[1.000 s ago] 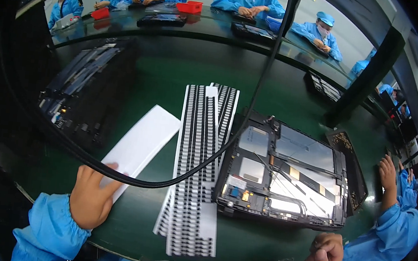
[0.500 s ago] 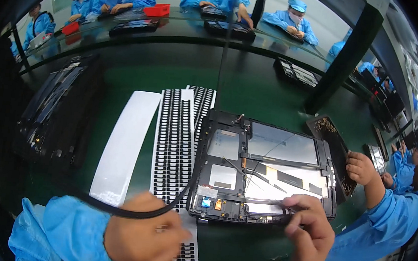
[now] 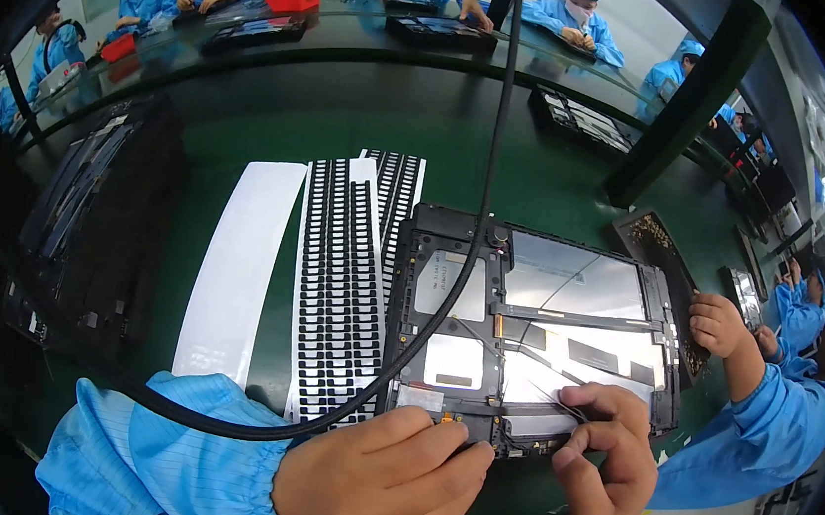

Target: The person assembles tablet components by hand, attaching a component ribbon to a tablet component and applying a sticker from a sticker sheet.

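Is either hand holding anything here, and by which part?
Right hand pinches thin tweezers at their rear end. Left hand rests on the opened tablet's near edge; whether it grips anything cannot be told.

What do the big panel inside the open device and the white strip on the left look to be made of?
Panel: probably metal or foil, satin silver, showing soft reflections. White strip: likely glossy paper or plastic liner, flat, thin and plain. Neither is certain.

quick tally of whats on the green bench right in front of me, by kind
opened tablet: 1
sheets of black stickers: 2
blank white strip: 1
black cable: 1
tray of small parts: 1
total: 6
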Available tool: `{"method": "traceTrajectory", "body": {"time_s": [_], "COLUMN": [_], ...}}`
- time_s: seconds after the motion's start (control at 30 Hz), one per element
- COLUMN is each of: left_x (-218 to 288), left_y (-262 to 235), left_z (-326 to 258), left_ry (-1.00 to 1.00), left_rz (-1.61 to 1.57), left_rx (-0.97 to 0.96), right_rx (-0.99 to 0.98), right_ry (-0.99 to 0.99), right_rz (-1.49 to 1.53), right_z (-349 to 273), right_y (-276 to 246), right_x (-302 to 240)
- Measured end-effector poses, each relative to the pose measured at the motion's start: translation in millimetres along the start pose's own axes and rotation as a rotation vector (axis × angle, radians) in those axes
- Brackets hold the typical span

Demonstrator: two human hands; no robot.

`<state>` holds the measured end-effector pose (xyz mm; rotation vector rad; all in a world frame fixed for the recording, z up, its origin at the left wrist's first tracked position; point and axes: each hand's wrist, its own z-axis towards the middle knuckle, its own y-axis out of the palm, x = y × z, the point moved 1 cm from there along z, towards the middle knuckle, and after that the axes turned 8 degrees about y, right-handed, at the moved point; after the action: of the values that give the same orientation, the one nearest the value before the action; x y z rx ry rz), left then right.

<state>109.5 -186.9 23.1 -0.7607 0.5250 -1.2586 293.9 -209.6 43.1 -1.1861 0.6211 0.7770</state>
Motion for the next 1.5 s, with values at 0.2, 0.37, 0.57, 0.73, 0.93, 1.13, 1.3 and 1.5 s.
{"method": "traceTrajectory", "body": {"time_s": [0.2,0.37,0.57,0.73,0.93,1.13,1.3,1.5], "left_x": [-1.2,0.3,1.9,10.0,-1.5,-2.5,-1.1,0.0], "left_y": [-10.3,-9.0,4.1,25.5,0.8,3.1,5.2,5.2], "left_z": [4.1,5.9,6.5,18.3,18.6,19.3,17.5,21.2], "left_ry": [0.147,0.15,0.276,-0.107,0.263,0.268,0.26,0.271], "left_rz": [0.107,0.139,0.221,-0.153,0.035,0.036,0.042,0.066], "left_rx": [-0.094,-0.096,0.136,0.327,0.012,0.017,0.028,0.013], "right_rx": [0.071,0.001,-0.004,0.011,0.017,0.017,0.003,0.051], "right_ry": [0.164,0.002,0.003,-0.01,0.072,0.069,0.025,0.079], "right_rz": [0.151,-0.025,-0.019,-0.012,0.096,0.053,0.057,0.103], "right_z": [-1.2,0.0,-0.1,-0.5,-0.7,0.2,-0.3,-1.0], "right_y": [2.2,-3.9,-1.7,-4.9,-2.4,-6.1,-7.4,-6.3], "right_x": [2.6,-0.4,-2.1,5.4,5.2,4.3,4.2,9.5]}}
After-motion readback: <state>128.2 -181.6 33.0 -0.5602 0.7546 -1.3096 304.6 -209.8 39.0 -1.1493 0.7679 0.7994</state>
